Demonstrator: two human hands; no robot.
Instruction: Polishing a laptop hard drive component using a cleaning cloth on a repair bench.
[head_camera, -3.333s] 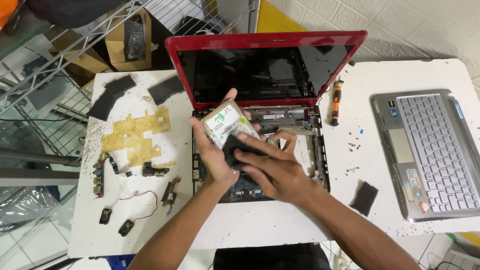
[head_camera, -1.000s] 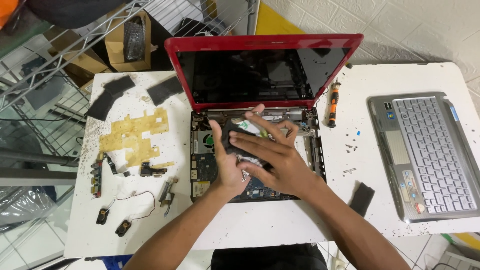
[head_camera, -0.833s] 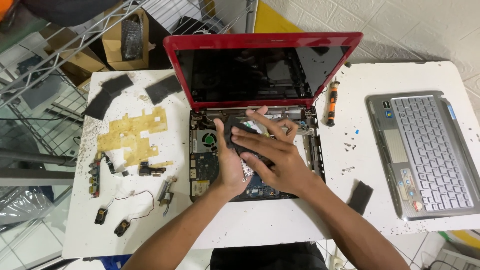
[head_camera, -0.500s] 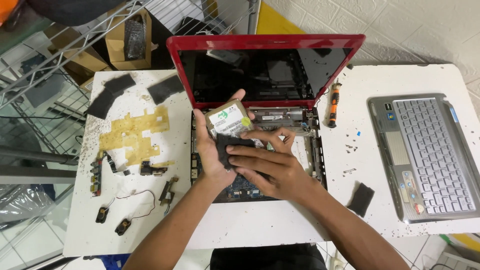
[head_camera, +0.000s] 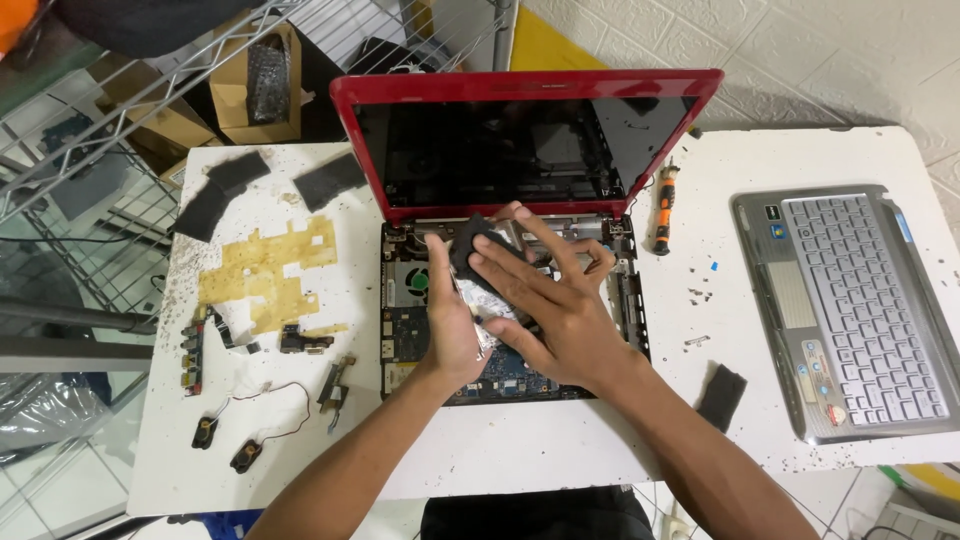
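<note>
A red laptop (head_camera: 520, 85) stands open on the white table (head_camera: 500, 470), its keyboard deck taken off so the circuit board (head_camera: 410, 335) and fan show. Over that bared base, my left hand (head_camera: 450, 320) holds a flat silver drive (head_camera: 483, 310) by its edge. My right hand (head_camera: 555, 300) lies on top of it, fingers spread, pressing a black foam pad (head_camera: 468, 248) against the drive. Most of the drive is hidden under my hands.
The removed grey keyboard deck (head_camera: 850, 310) lies at the right. An orange screwdriver (head_camera: 662, 210) lies beside the laptop, a black pad (head_camera: 720, 397) near the front. At the left are a yellow film sheet (head_camera: 270, 270), black pads (head_camera: 215, 195), small boards and wired speakers (head_camera: 225, 445). A wire rack (head_camera: 90, 130) stands beyond.
The hands have moved up toward the hinge. The drive, tilted up with its label showing half a second ago, is now covered by my right hand and the black pad.
</note>
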